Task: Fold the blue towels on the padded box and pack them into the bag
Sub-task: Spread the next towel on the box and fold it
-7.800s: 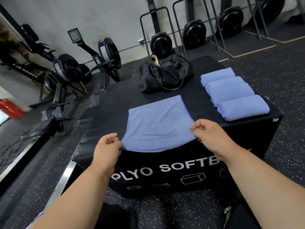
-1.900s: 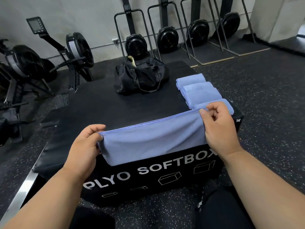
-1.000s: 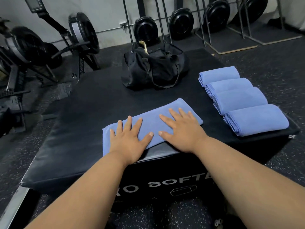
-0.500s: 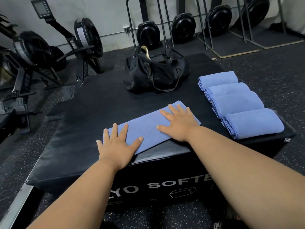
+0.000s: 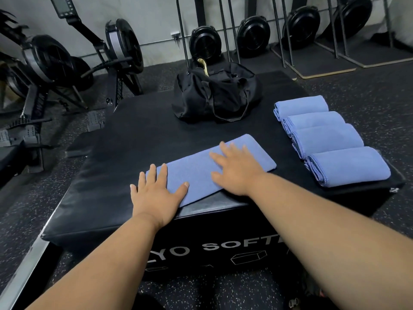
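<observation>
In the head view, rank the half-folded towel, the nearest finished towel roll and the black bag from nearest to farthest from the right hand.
1. Half-folded towel: directly under the right hand, which lies flat on it.
2. Nearest finished towel roll: to the hand's right, at the box's edge.
3. Black bag: at the back of the box.

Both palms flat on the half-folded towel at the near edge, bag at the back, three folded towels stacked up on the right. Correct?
Not quite: the head view shows four folded towels in the row on the right, not three. The rest holds: the left hand and right hand lie flat on the half-folded towel near the box's front edge, and the black bag sits at the back.
</observation>
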{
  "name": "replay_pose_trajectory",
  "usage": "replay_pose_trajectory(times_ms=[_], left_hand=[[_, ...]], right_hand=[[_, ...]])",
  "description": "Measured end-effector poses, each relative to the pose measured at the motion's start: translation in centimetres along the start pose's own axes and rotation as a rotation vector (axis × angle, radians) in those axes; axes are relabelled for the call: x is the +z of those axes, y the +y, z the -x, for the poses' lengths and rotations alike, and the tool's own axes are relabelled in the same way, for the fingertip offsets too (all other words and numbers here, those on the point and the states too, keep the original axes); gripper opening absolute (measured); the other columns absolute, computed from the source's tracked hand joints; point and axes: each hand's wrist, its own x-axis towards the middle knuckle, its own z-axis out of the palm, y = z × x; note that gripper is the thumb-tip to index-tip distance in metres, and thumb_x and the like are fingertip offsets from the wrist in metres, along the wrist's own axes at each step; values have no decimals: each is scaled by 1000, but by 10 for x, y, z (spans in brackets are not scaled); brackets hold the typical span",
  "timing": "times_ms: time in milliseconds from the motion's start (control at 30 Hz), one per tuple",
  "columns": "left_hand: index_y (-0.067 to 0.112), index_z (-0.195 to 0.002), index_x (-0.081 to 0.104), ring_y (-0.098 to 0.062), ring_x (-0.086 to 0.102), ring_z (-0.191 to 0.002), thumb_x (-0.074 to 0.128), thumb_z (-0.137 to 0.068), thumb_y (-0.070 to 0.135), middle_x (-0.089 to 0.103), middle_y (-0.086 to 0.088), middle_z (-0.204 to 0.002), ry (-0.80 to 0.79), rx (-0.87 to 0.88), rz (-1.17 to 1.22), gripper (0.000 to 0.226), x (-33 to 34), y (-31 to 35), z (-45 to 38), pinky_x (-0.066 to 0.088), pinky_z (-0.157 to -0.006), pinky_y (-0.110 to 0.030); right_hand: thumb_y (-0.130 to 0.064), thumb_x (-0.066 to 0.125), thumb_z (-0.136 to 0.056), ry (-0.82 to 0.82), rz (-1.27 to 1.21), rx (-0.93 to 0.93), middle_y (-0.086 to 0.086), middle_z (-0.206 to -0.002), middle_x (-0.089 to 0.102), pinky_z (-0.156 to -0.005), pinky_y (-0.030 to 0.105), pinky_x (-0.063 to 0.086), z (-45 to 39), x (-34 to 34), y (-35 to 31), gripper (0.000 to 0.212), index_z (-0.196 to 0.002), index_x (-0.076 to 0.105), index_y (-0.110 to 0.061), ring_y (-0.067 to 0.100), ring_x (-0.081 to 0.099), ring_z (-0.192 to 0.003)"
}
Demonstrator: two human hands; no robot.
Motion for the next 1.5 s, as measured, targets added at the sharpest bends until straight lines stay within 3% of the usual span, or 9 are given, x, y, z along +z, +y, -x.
replay_pose_trajectory(times_ms=[400, 533, 600, 667, 733, 833, 967, 1300, 1500], left_hand=[[35, -168, 0, -29, -8, -163, 19, -86, 89, -7, 5, -177, -37, 5, 8, 100, -5, -3, 3, 1, -130, -57], [34, -168, 1, -28, -7, -163, 21, -89, 87, -8, 3, -177, -55, 30, 14, 97, -7, -10, 9, 1, -130, -55], [34, -168, 3, -28, -6, -163, 22, -91, 86, -8, 3, -177, -53, 40, 11, 95, -8, -16, 13, 1, -130, -55], [33, -168, 4, -29, -5, -163, 21, -92, 84, -7, 2, -177, -41, 52, 3, 93, -7, -22, 17, 3, -130, -55], [34, -168, 5, -29, -4, -163, 20, -92, 83, -6, 1, -177, -26, 59, 5, 92, -4, -26, 21, 3, -130, -56], [35, -168, 9, -29, -4, -163, 22, -95, 81, -6, 0, -177, 0, 51, 28, 88, -1, -27, 27, 2, -130, -57], [39, -165, 22, -27, -3, -163, 29, -97, 77, -9, 2, -177, 58, 76, 96, 78, -1, -25, 31, 2, -129, -59], [39, -144, 57, -23, 16, -161, 46, -83, 89, 41, 12, -163, 205, 439, 147, 80, 24, -28, 43, 20, -127, -60], [35, -132, 65, -26, 24, -159, 56, -77, 88, 49, 11, -157, 243, 597, 159, 77, 26, -16, 30, 20, -127, -61]], right_hand=[[-83, 15, -91, 2, -92, 97, -2, -177, -3, -131, 51, -3, 22, 11, 24, 87, -167, 6, -42, 24, -7, -163], [-71, 21, -101, 9, -89, 154, 1, -177, 0, -131, 52, 1, 28, 8, 35, 75, -168, 9, -38, 27, -4, -163], [-59, 32, -105, 94, -156, 230, 8, -175, 12, -130, 49, 12, 36, 9, 39, 69, -167, 20, -32, 32, 11, -160], [-48, 46, -102, 265, -242, 366, 14, -160, 39, -118, 47, 31, 46, 11, 42, 63, -159, 40, -22, 36, 38, -142], [-47, 54, -97, 384, -209, 455, 11, -135, 55, -104, 47, 38, 52, 12, 42, 54, -144, 56, -21, 35, 48, -119], [-43, 56, -98, 371, -233, 446, 6, -123, 56, -99, 45, 38, 52, 12, 42, 38, -132, 62, -26, 31, 49, -111], [-18, 54, -101, 374, -489, 322, 0, -116, 55, -91, 38, 47, 43, 10, 52, 24, -116, 70, -28, 26, 57, -110], [5, 54, -95, 406, -457, 290, 5, -112, 50, -98, 41, 51, -27, -3, 95, 31, -103, 73, -18, 28, 62, -100], [-3, 60, -99, 456, -494, 330, 8, -127, 51, -93, 12, 35, -48, -8, 106, 24, -116, 74, -13, 11, 54, -101]])
